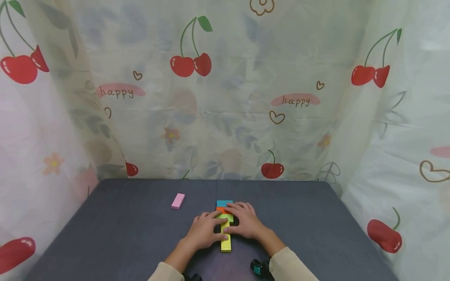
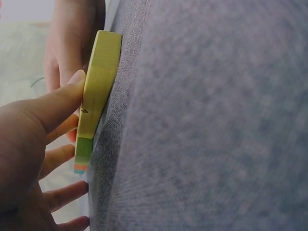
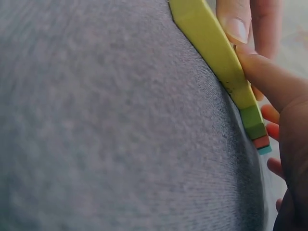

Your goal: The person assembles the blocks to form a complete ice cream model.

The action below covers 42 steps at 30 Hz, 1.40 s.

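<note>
On the dark grey table, a yellow block (image 1: 226,246) lies lengthwise, pointing away from me. At its far end, a green block (image 1: 229,216), an orange block (image 1: 220,209) and a blue block (image 1: 224,203) lie crosswise, one behind another, forming a flat T-like shape. My left hand (image 1: 203,231) comes from the left, its thumb touching the yellow block and its fingers spread along the green and orange ones. From the right, my right hand (image 1: 247,222) rests its thumb on the yellow block (image 3: 211,48), with its fingertips over the orange and blue blocks. Both hands have relaxed, spread fingers.
A pink block (image 1: 178,201) lies apart on the table (image 1: 116,234), at the back left. Near my right sleeve is a black device (image 1: 259,267) with a teal patch. Another black item (image 1: 193,277) shows by the left sleeve. A cherry-patterned curtain (image 1: 225,117) surrounds the table.
</note>
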Tool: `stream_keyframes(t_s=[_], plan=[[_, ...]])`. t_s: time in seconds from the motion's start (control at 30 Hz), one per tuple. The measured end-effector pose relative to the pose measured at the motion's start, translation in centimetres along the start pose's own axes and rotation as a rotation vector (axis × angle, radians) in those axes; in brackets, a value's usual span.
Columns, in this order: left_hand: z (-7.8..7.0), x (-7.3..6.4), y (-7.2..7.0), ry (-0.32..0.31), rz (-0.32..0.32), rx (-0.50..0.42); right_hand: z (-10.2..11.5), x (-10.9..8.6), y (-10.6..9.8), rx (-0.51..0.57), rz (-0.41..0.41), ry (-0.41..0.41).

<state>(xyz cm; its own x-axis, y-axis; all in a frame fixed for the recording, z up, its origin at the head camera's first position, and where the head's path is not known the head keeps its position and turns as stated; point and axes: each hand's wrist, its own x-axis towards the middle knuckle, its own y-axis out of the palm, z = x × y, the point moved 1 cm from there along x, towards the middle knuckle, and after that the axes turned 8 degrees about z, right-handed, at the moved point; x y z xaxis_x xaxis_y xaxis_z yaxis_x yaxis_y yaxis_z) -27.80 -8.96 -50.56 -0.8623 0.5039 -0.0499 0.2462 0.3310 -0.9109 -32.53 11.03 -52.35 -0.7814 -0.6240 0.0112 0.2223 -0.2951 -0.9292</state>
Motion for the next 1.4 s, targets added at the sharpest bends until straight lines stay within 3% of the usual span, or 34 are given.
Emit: stream_keyframes(t_s=[0.37,0.53,0.63,0.83,1.13,1.4], plan=[[0.3,0.0,-0.2,0.040,0.017,-0.031,0.1,-0.1,0.0,0.042,0.004,-0.007],[1.3,-0.2,-0.5,0.043,-0.020,-0.074,0.2,-0.1,0.0,0.044,0.010,-0.003],[2.2,-0.6,-1.0,-0.004,-0.057,-0.070,0.3,-0.2,-0.1,0.046,0.013,0.007],[4.7,-1.4,-2.4,-0.126,-0.142,0.021,0.4,-0.4,-0.2,0.050,0.011,0.024],[7.8,-2.6,-4.0,-0.164,-0.227,0.098,0.4,-0.6,-0.3,0.060,0.017,0.019],[10.0,-3.4,-5.1,-0.305,-0.274,0.106,0.3,-0.5,-0.1,0.055,0.008,0.015]])
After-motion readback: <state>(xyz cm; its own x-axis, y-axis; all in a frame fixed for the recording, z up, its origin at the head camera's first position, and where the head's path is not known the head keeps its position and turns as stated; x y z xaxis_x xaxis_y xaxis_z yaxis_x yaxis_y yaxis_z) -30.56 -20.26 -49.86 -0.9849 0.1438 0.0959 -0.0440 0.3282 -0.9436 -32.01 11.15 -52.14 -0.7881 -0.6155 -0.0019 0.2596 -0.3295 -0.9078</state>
